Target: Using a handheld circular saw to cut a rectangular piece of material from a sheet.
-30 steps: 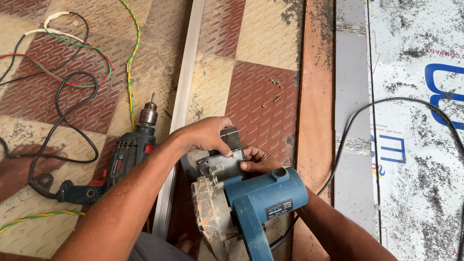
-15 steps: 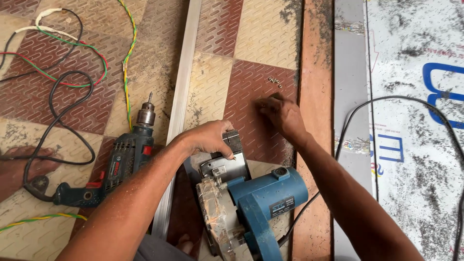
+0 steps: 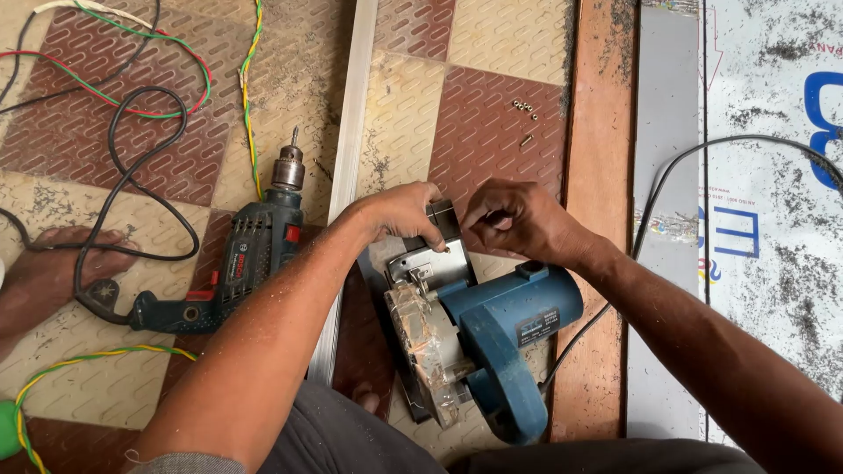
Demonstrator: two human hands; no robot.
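A blue circular saw (image 3: 479,333) is seen lying on the tiled floor (image 3: 492,132), directly below both hands; its grey blade guard, caked with dust, is turned to the left and its blue handle points toward the wearer. Its metal base plate (image 3: 430,263) is held at the top edge by the left hand (image 3: 399,211), whose grip is curled shut around a small dark block on that plate. The right hand (image 3: 518,219) is held just beside the left, above the saw's motor housing; its grip is pressed together at the fingertips, though what is pinched there, if anything, is too small to be told.

No containers are seen. A black cord (image 3: 676,202) is run from the saw off to the right, over a grey panel (image 3: 667,105) and a dusty white sheet (image 3: 773,175). A wooden strip (image 3: 601,132) is laid right of the right hand. Left of the left hand an aluminium channel (image 3: 356,114) is stretched along the floor, and beyond it a dark green electric drill (image 3: 241,263) is laid with its chuck pointing away. A bare foot (image 3: 53,263) is seen further left. Beyond the hands a few small screws (image 3: 525,110) are scattered on a brown tile, and coloured wires (image 3: 132,53) are looped at the far left.
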